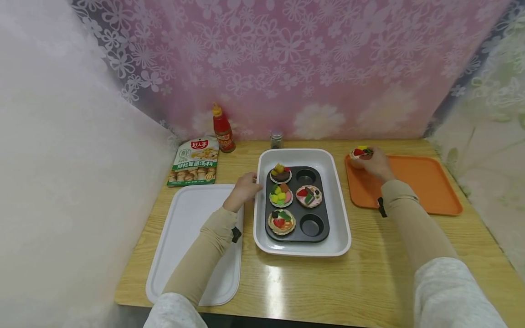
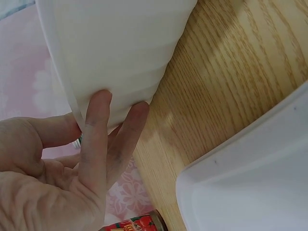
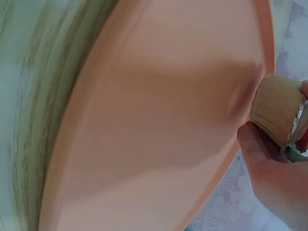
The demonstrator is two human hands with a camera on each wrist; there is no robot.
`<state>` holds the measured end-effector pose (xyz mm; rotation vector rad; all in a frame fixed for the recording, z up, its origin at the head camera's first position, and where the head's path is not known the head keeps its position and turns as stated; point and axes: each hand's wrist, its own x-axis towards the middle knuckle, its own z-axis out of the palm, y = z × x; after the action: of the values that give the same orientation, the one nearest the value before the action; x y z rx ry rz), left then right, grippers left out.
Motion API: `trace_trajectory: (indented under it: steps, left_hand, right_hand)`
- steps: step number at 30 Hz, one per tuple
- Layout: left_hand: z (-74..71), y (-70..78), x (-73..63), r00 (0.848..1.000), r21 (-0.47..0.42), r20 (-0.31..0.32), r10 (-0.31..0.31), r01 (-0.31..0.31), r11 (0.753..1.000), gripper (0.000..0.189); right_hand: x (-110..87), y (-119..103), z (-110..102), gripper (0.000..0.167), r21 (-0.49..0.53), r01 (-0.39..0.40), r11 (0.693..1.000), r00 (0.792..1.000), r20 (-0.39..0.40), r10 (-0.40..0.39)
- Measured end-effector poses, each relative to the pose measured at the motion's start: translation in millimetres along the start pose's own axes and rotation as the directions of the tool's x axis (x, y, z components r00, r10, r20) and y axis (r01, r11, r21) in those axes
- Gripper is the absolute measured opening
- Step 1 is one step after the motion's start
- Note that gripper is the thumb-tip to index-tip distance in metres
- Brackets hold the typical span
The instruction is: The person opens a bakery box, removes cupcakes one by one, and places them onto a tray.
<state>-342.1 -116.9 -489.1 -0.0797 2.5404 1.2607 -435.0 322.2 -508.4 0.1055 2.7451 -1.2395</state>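
Observation:
A white rectangular basin (image 1: 339,237) holds a dark muffin tin (image 1: 303,182). Several small fruit-topped tarts sit in it, among them a pink-topped tart (image 1: 309,196) and a strawberry tart (image 1: 281,222); two cups stand bare. My left hand (image 1: 243,191) grips the basin's left side, thumb at the rim and fingers (image 2: 97,115) against the outer wall. Over the far left corner of an orange tray (image 1: 426,182), my right hand (image 1: 376,165) holds another fruit tart (image 1: 361,153) by its side. That tart's pale pleated case (image 3: 276,108) shows in the right wrist view.
A white tray (image 1: 197,237) lies left of the basin. Behind it stand a green-and-white food pouch (image 1: 193,161), a red sauce bottle (image 1: 223,132) and a small lidded jar (image 1: 276,140). A flowered curtain (image 1: 287,68) hangs along the table's back edge.

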Motion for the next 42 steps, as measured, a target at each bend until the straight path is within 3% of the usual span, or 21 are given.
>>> trace_trajectory:
  steps: [12,25,32,38,42]
  left_hand:
    - [-0.4,2.1,0.7,1.0,-0.002,0.006,-0.03,0.03,1.0,0.046]
    - [1.4,2.0,-1.3,1.0,0.004,-0.012,-0.014,0.014,1.0,0.048]
    - [3.6,0.8,-3.4,1.0,0.016,-0.025,0.002,-0.002,1.0,0.05]
    - [3.1,0.2,-3.1,0.999,0.025,-0.039,0.004,-0.003,1.0,0.05]
    - [1.8,0.2,-2.1,1.0,0.006,-0.026,-0.005,0.005,1.0,0.05]
  right_hand:
    - [3.2,6.4,4.1,0.097,0.053,-0.022,0.998,1.0,0.012,0.021]
    - [1.8,10.2,7.1,0.097,0.088,-0.018,0.996,1.0,0.005,0.017]
    - [-1.3,11.6,2.6,0.108,0.104,-0.028,0.994,0.999,0.024,0.026]
    - [-10.7,3.7,-6.1,0.109,0.162,0.003,0.987,0.999,-0.035,0.002]
    - [-18.0,-7.1,-10.6,0.105,0.148,0.054,0.988,0.995,-0.097,-0.039]
